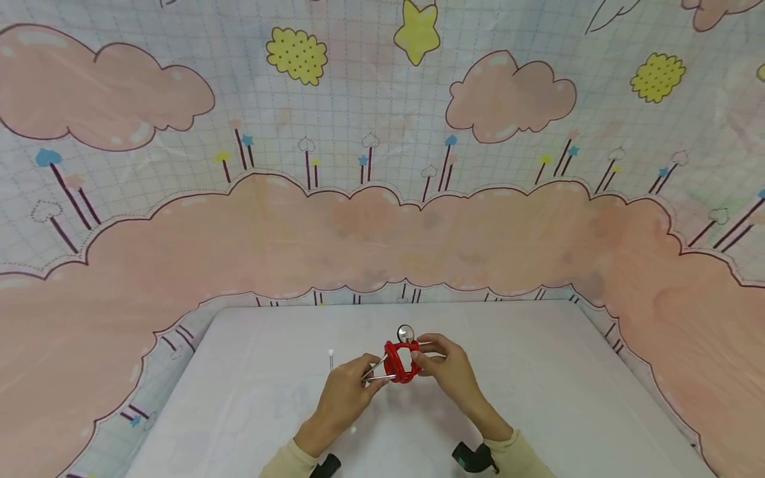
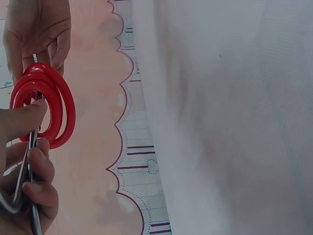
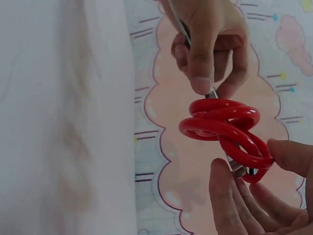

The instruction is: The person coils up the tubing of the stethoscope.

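Note:
Both hands hold a stethoscope above the white table. Its red tubing [image 1: 391, 366] is bunched into several loops, with the round metal chestpiece [image 1: 405, 332] on the far side. My left hand [image 1: 342, 395] grips the metal ear tubes [image 3: 212, 93] left of the loops; in the left wrist view its thumb reaches to the red coil [image 2: 57, 110]. A pale ear tip [image 1: 331, 352] sticks out beyond that hand. From the right, my right hand [image 1: 452, 376] pinches the coil, its thumb on the tubing [image 3: 234, 128] and its fingers beneath, by a metal end.
The white tabletop [image 1: 538, 392] spreads beneath and around both hands. Behind it and at its sides hangs a cloth [image 1: 370, 232] printed with clouds and stars. Dark wrist cameras [image 1: 472, 457] sit near the cream sleeves [image 1: 518, 458].

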{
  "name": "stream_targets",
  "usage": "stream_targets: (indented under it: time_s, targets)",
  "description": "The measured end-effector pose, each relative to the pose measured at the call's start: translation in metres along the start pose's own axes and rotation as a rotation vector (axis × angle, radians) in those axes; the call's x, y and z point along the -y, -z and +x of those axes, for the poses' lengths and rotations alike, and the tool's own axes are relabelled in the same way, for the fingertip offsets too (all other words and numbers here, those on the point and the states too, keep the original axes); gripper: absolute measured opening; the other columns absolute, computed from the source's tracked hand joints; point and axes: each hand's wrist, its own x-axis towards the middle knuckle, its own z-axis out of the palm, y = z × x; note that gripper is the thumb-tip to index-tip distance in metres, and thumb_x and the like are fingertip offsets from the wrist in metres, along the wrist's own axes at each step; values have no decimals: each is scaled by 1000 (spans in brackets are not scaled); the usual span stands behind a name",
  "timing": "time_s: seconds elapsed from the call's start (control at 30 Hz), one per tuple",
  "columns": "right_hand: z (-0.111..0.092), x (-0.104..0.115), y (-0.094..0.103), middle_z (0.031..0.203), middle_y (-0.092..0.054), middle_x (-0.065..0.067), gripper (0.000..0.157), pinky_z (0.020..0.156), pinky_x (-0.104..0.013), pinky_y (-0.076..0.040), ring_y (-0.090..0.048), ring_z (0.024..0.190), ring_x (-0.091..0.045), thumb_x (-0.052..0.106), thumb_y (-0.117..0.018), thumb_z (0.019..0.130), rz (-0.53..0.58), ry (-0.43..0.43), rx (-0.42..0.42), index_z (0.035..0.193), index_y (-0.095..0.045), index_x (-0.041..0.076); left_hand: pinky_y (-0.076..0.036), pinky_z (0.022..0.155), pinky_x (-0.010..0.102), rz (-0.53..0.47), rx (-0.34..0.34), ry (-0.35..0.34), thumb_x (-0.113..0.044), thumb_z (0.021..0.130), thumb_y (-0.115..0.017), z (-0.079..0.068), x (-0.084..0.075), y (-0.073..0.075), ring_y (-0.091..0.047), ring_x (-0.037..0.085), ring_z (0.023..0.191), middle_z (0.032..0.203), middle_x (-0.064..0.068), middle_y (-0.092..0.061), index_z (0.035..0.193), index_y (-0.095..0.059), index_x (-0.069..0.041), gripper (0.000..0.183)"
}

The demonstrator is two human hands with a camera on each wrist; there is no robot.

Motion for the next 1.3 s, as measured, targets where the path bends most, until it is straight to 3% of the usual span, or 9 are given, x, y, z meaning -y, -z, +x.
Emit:
stream_targets:
  time_s: [0.17,0.27,0.57,0.9,1.3]
  targets:
    - [3,-4,3,117,-66,-19,39,76,-34,-60,-73,92,-26,19,-70,91,94,-67,69,126,-60,4,-46,58,16,-34,54,21,-22,77,-84,2,5,-1,-52,2,63,78,-1,-69,105,-68,-13,34]
    - [4,-6,3,117,-65,-18,40,77,-35,-60,-72,93,-27,21,-71,90,121,-91,63,125,-60,5,-48,60,16,-76,98,38,-21,79,-83,5,9,-2,-53,3,66,82,1,-71,108,-67,-11,34]
    - [15,-15,-2,116,-64,-16,39,79,-38,-60,-68,91,-19,18,-70,90,171,-146,20,125,-60,3,-57,71,32,-158,180,81,-14,82,-79,14,18,-2,-60,5,76,90,2,-72,110,-67,-7,31]
    - [29,-35,-11,114,-66,-16,42,82,-39,-59,-66,93,-18,20,-70,91,251,-204,22,125,-59,-1,-47,63,20,-253,218,182,-15,83,-79,16,42,-17,-56,4,70,80,-3,-67,108,-67,-6,29]
    - [39,-53,-20,112,-67,-17,40,82,-39,-59,-63,89,-14,15,-67,92,281,-260,45,125,-57,-5,-44,60,21,-278,309,277,-12,81,-79,20,59,-26,-54,7,68,77,-2,-63,102,-67,-10,25]
